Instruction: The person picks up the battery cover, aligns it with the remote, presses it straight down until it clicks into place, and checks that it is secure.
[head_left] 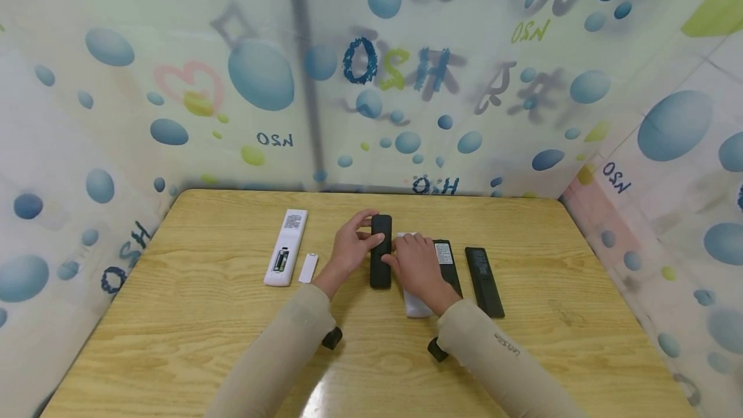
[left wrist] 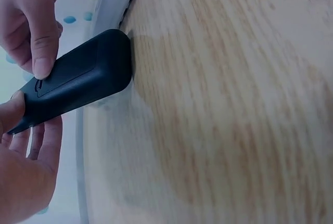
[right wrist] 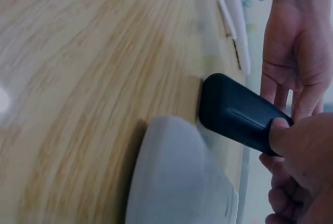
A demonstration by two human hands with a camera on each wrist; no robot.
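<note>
A black remote control point(head_left: 380, 263) stands tilted, its lower end on the table and its back with the battery cover point(left wrist: 70, 73) facing up. My left hand point(head_left: 350, 244) grips its upper end, thumb on the back and fingers underneath. The right hand point(head_left: 419, 263) has its thumb on the cover near the latch, its other fingers curled at the remote's edge. In the right wrist view, the right hand point(right wrist: 307, 156) partly hides the remote's far end. Beneath the right hand lies a white remote point(head_left: 416, 307), partly covered.
To the left lie a white remote point(head_left: 286, 247) with its battery compartment uncovered and a battery inside, and a loose white cover point(head_left: 309, 268). On the right are a black remote with a white label point(head_left: 444, 253) and another black remote point(head_left: 484, 282). Patterned curtains point(head_left: 261, 166) surround the wooden table point(head_left: 203, 328).
</note>
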